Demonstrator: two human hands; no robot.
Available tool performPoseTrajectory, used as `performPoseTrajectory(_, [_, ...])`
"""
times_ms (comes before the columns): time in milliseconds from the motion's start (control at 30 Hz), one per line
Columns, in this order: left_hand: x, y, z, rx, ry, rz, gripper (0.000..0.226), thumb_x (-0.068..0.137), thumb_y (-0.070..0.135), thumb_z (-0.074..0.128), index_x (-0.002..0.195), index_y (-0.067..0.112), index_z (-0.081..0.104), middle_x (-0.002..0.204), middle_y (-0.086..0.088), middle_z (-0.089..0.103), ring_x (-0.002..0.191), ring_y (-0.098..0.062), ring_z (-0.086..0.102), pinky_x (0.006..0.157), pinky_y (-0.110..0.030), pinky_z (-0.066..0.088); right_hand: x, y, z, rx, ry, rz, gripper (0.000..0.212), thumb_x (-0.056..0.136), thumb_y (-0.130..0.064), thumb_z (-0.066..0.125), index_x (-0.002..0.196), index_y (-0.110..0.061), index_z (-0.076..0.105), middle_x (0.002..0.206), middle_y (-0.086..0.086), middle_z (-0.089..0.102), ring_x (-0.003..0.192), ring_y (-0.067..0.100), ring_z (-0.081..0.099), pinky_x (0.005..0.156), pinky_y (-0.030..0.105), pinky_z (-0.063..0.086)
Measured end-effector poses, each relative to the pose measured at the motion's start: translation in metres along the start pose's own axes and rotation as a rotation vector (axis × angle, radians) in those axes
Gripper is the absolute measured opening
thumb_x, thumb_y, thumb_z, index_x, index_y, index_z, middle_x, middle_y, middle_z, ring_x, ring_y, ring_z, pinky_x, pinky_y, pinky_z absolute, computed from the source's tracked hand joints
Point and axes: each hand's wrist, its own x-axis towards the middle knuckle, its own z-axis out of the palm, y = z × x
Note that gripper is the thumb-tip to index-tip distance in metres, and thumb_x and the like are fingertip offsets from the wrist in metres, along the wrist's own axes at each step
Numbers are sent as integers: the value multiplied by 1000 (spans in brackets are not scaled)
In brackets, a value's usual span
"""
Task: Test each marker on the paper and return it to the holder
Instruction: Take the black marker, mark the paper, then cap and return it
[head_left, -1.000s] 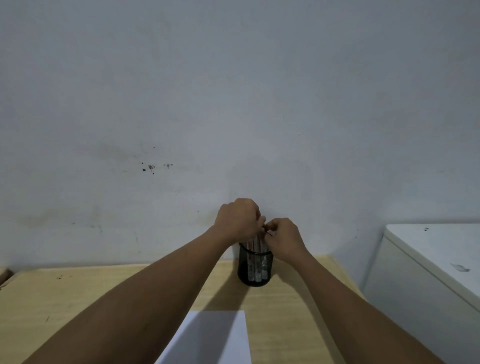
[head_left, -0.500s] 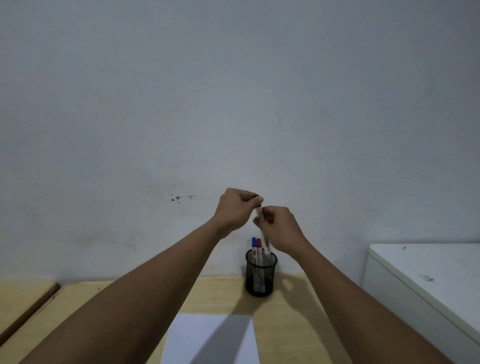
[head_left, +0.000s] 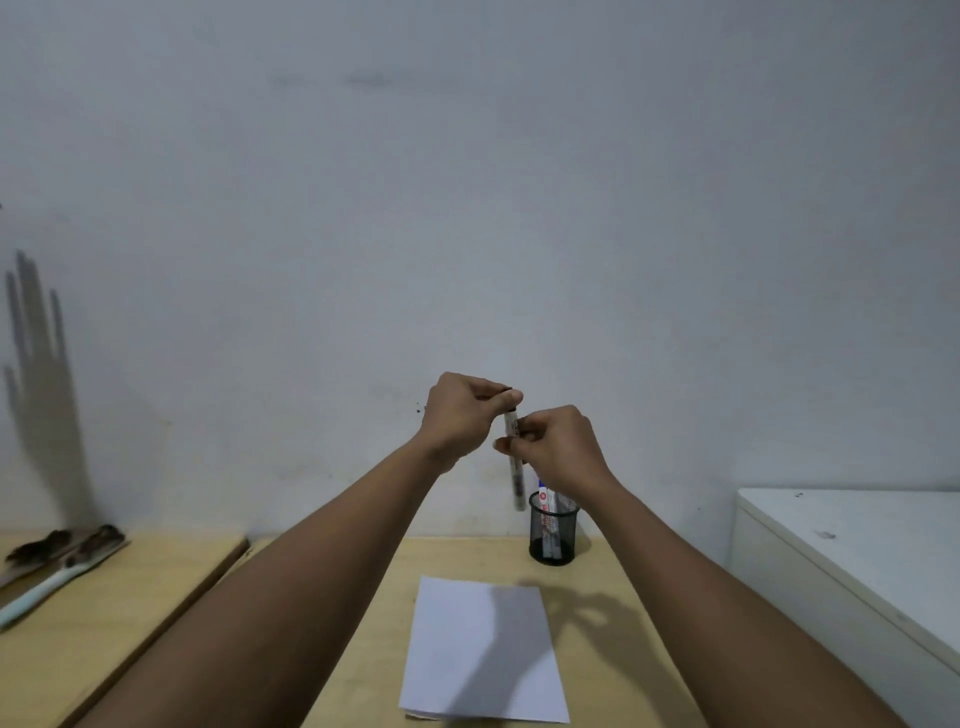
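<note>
Hands meet in mid-air above the far end of a pale wooden desk (head_left: 322, 582), both closed on one slim white marker (head_left: 516, 478) held nearly upright. The left hand (head_left: 462, 415) pinches the marker's top end, where a dark cap seems to sit, between thumb and fingers; the right hand (head_left: 558, 441) grips the barrel just below, fingers curled tight around it. The marker's lower end hangs free just above and to the left of a black mesh holder (head_left: 554, 530), which stands on the desk near the wall and contains at least two more markers (head_left: 546, 512). A blank white sheet of paper (head_left: 483, 649) lies nearer, in front of the holder, unmarked so far as can be seen. Judging by its look, the marker is light, rigid and smooth-sided, so a firm hold on the barrel while the other hand pulls the cap straight off should suit it. Testing appears barely begun.
</note>
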Motion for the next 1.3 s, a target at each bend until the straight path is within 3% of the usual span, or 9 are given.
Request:
performPoseTrajectory(133, [-12,-10,-9,55,63,-28,16,81,36,80,90,23,81,94,8,79,99,-7,70,94,-43,55,-14,-10,11,-1,40,22,26,70,-30,90,66,-12,71,63,0,69,54,11,57,54,25,43])
performPoseTrajectory(267, [-21,-27,-12,40,158,-81,9,79,41,80,75,33,79,87,14,78,96,-7,70,96,-47,52,-18,-5,34,-29,32,86,37,62,-33,94,71,-7,69,72,3,73,61,18,63,58,30,48])
performPoseTrajectory(367, [-20,-50,-20,26,191,-139,13,77,43,81,72,32,77,79,14,77,91,-7,71,94,-47,54,-27,16,54,-50,-15,116,36,63,-29,93,71,-8,65,70,1,69,56,12,56,49,24,36])
performPoseTrajectory(533, [-20,-121,-36,152,152,-206,17,66,60,77,71,43,75,77,21,74,89,-5,70,98,-51,47,-28,68,88,8,-94,103,27,72,-30,88,68,-11,70,60,-5,59,53,7,49,52,16,36])
performPoseTrajectory(700, [-37,-198,-42,405,168,-311,12,80,48,75,81,36,72,76,23,65,85,-3,60,91,-41,36,-20,102,114,78,-124,141,35,78,-26,84,104,-27,61,76,4,74,67,17,70,63,28,51])
performPoseTrajectory(800, [-44,-238,-46,504,134,-382,10,83,42,74,86,33,73,86,18,71,92,-6,63,83,-37,25,-14,116,127,114,-142,140,28,84,-22,78,94,-32,54,78,2,72,65,17,67,57,25,45])
performPoseTrajectory(1000, [-49,-278,-43,625,87,-424,11,85,35,69,93,30,75,96,16,74,99,-7,63,81,-34,20,-5,134,143,347,-231,212,10,91,-13,71,100,-16,67,81,12,72,71,32,77,76,33,55])
performPoseTrajectory(1167, [-50,-288,-45,645,10,-450,13,84,38,68,94,32,74,97,15,74,101,-10,64,83,-36,23,3,145,151,495,-196,325,19,100,-14,58,106,-21,73,89,1,76,66,11,72,74,37,50])
performPoseTrajectory(1300, [-56,-293,-46,654,42,-410,38,81,44,67,117,33,63,109,13,68,107,-9,59,83,-35,23,7,148,156,632,-198,362,26,94,-3,63,110,-23,70,88,1,75,83,17,71,73,35,50])
